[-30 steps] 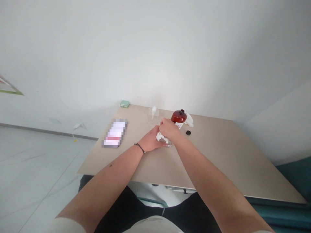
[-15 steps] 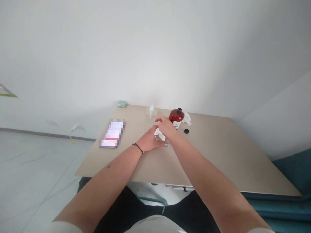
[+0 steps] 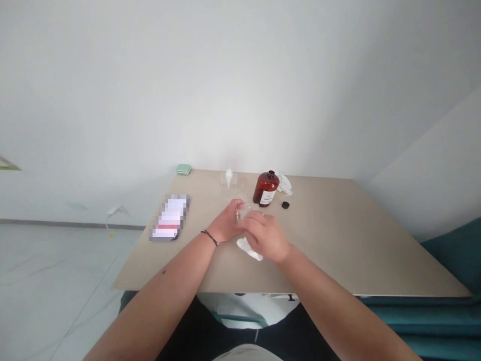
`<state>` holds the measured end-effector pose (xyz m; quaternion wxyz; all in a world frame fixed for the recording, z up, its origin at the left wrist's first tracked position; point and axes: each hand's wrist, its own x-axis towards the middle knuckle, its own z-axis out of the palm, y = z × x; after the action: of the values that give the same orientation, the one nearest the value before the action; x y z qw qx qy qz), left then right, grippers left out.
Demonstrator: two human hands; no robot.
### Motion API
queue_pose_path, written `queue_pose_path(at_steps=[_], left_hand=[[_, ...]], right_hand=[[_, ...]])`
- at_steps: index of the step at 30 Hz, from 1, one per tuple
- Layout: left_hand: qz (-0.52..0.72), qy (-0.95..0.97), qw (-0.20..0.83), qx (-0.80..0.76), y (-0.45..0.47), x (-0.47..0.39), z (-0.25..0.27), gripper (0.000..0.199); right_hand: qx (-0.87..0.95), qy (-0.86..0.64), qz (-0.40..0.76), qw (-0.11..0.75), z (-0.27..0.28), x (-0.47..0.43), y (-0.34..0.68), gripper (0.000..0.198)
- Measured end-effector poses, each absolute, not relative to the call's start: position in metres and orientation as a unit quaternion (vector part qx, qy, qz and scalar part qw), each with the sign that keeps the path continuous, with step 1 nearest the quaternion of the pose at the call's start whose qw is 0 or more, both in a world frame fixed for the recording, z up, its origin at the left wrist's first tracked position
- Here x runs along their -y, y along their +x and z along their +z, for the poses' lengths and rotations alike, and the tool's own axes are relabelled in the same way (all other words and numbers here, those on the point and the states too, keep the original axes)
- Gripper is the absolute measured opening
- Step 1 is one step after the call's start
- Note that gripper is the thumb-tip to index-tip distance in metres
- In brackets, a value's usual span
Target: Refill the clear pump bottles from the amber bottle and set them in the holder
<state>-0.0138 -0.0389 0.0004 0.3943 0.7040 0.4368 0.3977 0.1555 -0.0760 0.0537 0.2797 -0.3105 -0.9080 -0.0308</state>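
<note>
While the left hand (image 3: 226, 224) grips a small clear container (image 3: 248, 207) from its left side, the right hand (image 3: 266, 236) lies across the near right part of it, fingers bent over the near rim and hiding much of its body; the container thus sits between the two hands, at their far end, its far edge showing just beyond the fingertips; a white tissue (image 3: 249, 249) juts out on the near side, directly below the right palm, and whether the right fingers pinch it, or what else they grasp, I cannot tell. Just beyond the container, slightly to the right, a brown bottle (image 3: 266, 189) stands upright, its neck uncapped and its white label facing near; a black cap (image 3: 285, 205) lies to the right of the bottle, and a crumpled white wad (image 3: 284, 185) lies behind it on the right; farther left, near the wall (image 3: 240, 90), a white nozzle-like piece (image 3: 229, 177) rests in a clear stand (image 3: 222, 184); a phone (image 3: 170, 216), its screen blurred, lies at the left of the table (image 3: 338, 240), with a green case (image 3: 184, 169) at the far left corner.
</note>
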Motion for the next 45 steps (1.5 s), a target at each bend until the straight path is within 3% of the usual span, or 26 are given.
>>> queue_pose_path(at_steps=[4,7,15,19,24,29,39,45], left_hand=[[0.363,0.698,0.42,-0.453,-0.015,0.04,0.0,0.075],[0.359,0.701,0.413,-0.458,-0.017,0.039,-0.003,0.079],[0.379,0.694,0.424,-0.442,-0.019,0.037,-0.009,0.076],[0.39,0.686,0.432,-0.437,-0.018,0.037,-0.009,0.075],[0.384,0.682,0.439,-0.441,-0.019,0.037,-0.01,0.076],[0.383,0.685,0.434,-0.443,-0.019,0.037,-0.01,0.076],[0.397,0.678,0.436,-0.44,-0.018,0.035,-0.011,0.078],[0.377,0.684,0.438,-0.445,-0.018,0.036,-0.008,0.077]], right_hand=[[0.717,-0.543,0.051,0.434,0.037,0.054,0.226,0.027],[0.554,-0.668,0.06,0.492,0.032,0.021,0.279,0.03],[0.538,-0.75,0.051,0.382,0.006,-0.014,0.337,0.028],[0.589,-0.721,-0.086,0.355,0.007,-0.003,0.322,0.027],[0.734,-0.639,-0.096,0.21,0.014,0.01,0.283,0.032],[0.741,-0.657,-0.092,0.105,0.013,0.005,0.267,0.038],[0.734,-0.668,-0.076,0.093,0.009,0.005,0.27,0.033],[0.702,-0.692,-0.085,0.148,0.015,-0.009,0.277,0.042]])
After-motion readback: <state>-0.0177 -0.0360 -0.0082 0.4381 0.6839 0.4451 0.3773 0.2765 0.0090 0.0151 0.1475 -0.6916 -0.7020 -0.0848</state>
